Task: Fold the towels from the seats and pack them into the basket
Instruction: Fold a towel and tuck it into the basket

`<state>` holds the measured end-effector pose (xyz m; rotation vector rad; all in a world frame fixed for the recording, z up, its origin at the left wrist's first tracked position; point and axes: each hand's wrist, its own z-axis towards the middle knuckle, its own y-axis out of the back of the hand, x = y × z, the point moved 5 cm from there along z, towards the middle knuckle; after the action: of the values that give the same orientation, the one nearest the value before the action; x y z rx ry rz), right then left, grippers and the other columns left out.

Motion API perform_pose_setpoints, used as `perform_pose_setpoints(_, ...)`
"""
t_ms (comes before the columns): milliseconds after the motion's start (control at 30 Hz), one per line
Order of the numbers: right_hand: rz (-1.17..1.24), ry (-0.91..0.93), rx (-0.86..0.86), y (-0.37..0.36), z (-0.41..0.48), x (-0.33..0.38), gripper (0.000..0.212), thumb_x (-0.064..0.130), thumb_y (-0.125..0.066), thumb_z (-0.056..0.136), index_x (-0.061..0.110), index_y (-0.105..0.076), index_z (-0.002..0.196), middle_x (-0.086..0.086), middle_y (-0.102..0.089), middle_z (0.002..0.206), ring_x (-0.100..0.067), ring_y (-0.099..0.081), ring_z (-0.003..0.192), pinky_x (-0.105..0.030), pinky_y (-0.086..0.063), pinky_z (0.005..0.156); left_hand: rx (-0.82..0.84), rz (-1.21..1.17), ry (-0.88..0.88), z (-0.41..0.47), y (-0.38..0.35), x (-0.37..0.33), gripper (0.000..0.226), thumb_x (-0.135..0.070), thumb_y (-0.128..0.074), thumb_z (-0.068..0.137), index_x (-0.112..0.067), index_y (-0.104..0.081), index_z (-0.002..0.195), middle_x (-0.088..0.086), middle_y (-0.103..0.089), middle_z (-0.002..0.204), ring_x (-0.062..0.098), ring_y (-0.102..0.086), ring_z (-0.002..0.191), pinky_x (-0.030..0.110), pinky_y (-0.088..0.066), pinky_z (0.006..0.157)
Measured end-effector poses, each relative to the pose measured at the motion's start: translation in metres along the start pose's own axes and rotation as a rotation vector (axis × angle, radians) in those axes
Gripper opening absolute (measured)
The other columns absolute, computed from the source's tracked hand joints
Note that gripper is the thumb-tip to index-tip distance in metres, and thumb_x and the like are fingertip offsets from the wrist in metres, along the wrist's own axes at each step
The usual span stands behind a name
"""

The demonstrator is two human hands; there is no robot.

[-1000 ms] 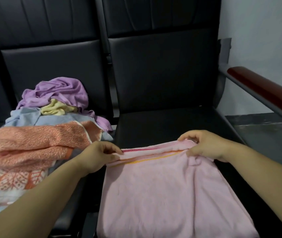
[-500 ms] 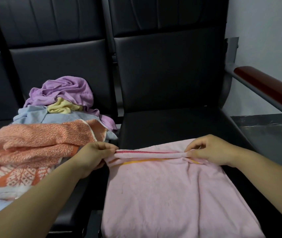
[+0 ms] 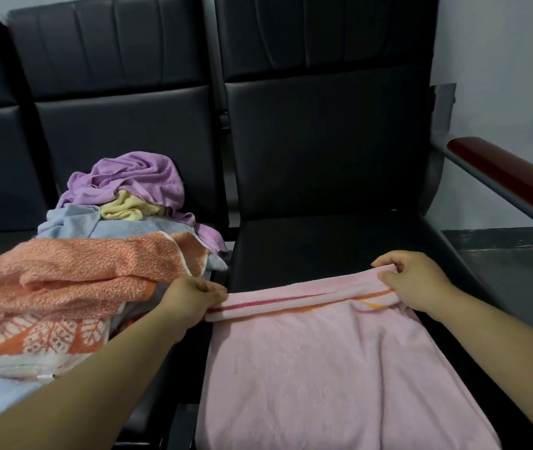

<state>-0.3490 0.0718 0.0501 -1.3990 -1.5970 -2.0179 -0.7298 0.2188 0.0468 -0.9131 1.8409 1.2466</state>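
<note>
Here the left hand [image 3: 190, 300] and right hand [image 3: 417, 280] each pinch a far corner of the pink towel [image 3: 323, 368], spread over the front edge of the right seat [image 3: 323, 248]. Uneven pulls could skew the fold, or let the overhanging cloth slide off the seat.

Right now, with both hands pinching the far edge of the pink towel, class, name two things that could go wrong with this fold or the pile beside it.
1. The pink towel bunches near the right hand, its stripes slanted, so the fold may come out crooked.
2. The left hand sits right beside the orange towel on the loose pile; the forearm might drag it off.
</note>
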Motion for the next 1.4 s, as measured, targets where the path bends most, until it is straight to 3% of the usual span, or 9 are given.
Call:
perform_pose_setpoints(133,-0.045,0.016,-0.060,-0.006,0.006,-0.002,0.024,0.007,-0.064,0.095,0.027,-0.074,0.105,0.008,-0.069,0.107,-0.014,-0.064,0.095,-0.027,-0.047,0.075,-0.054,0.162,-0.050,0.000,-0.005,-0.002,0.011,-0.014,-0.081,0.085,-0.024,-0.077,0.082,-0.001,-0.076,0.082,0.016,-0.071,0.080,0.016,-0.050,0.059)
perform_pose_setpoints(500,-0.168,-0.018,-0.072,-0.012,0.014,-0.006,0.024,0.015,-0.064,0.099,0.022,-0.073,0.121,0.002,-0.069,0.123,-0.014,-0.060,0.105,-0.030,-0.048,0.089,-0.109,0.346,-0.130,0.010,-0.013,-0.002,0.015,-0.015,-0.074,0.090,-0.019,-0.075,0.076,-0.003,-0.072,0.074,0.013,-0.065,0.074,0.019,-0.044,0.056)
perform_pose_setpoints(700,-0.295,-0.037,0.113,-0.016,0.023,0.000,0.036,0.010,-0.066,0.092,0.028,-0.068,0.123,0.004,-0.060,0.124,-0.013,-0.059,0.106,-0.026,-0.046,0.084,0.029,0.602,-0.184,0.017,-0.013,-0.005,0.008,-0.025,-0.074,0.091,-0.026,-0.071,0.098,-0.011,-0.069,0.089,0.005,-0.062,0.082,0.017,-0.045,0.068)
perform_pose_setpoints(800,-0.344,-0.058,0.226,-0.017,0.025,0.005,0.039,0.005,-0.061,0.090,0.030,-0.066,0.120,0.006,-0.058,0.113,-0.010,-0.059,0.095,-0.022,-0.045,0.070,0.085,0.725,-0.185,0.019,-0.014,-0.008,0.009,-0.032,-0.070,0.093,-0.027,-0.073,0.086,-0.008,-0.070,0.088,0.009,-0.064,0.084,0.024,-0.047,0.071)
perform_pose_setpoints(967,-0.396,-0.020,0.252,-0.012,0.021,0.010,0.034,0.007,-0.061,0.091,0.033,-0.063,0.113,0.008,-0.058,0.106,-0.011,-0.059,0.090,-0.022,-0.045,0.068,0.070,0.748,-0.265,0.013,-0.015,-0.011,0.013,-0.032,-0.064,0.096,-0.026,-0.061,0.085,-0.006,-0.065,0.087,0.011,-0.060,0.081,0.028,-0.045,0.068)
perform_pose_setpoints(1100,-0.325,0.010,0.265,-0.003,0.011,0.012,0.032,0.009,-0.068,0.090,0.035,-0.064,0.107,0.006,-0.063,0.102,-0.012,-0.064,0.089,-0.025,-0.052,0.070,-0.054,0.590,-0.382,0.003,0.003,-0.026,0.014,-0.020,-0.068,0.093,-0.026,-0.060,0.083,-0.005,-0.064,0.083,0.009,-0.057,0.075,0.022,-0.040,0.061)
perform_pose_setpoints(1200,-0.238,0.016,0.225,0.006,0.002,0.016,0.027,0.010,-0.070,0.090,0.035,-0.070,0.100,0.010,-0.067,0.104,-0.009,-0.065,0.092,-0.023,-0.051,0.071,-0.117,0.462,-0.443,-0.006,0.018,-0.035,0.015,-0.020,-0.075,0.088,-0.029,-0.066,0.081,-0.004,-0.067,0.077,0.013,-0.061,0.073,0.026,-0.046,0.063)
perform_pose_setpoints(1300,0.041,-0.003,0.148,0.017,-0.006,0.022,0.021,0.011,-0.073,0.092,0.030,-0.077,0.097,0.008,-0.075,0.097,-0.012,-0.072,0.089,-0.026,-0.055,0.071,-0.151,0.344,-0.439,-0.015,0.029,-0.037,0.014,-0.019,-0.079,0.086,-0.030,-0.071,0.082,-0.004,-0.071,0.075,0.016,-0.067,0.073,0.032,-0.053,0.068)
perform_pose_setpoints(1400,0.382,-0.054,0.110,0.024,-0.016,0.027,0.018,0.010,-0.075,0.091,0.027,-0.080,0.096,0.000,-0.078,0.100,-0.020,-0.075,0.092,-0.035,-0.060,0.074,-0.172,0.235,-0.441,-0.023,0.039,-0.039,0.013,-0.015,-0.078,0.087,-0.027,-0.076,0.087,-0.008,-0.075,0.078,0.009,-0.069,0.074,0.025,-0.051,0.068)
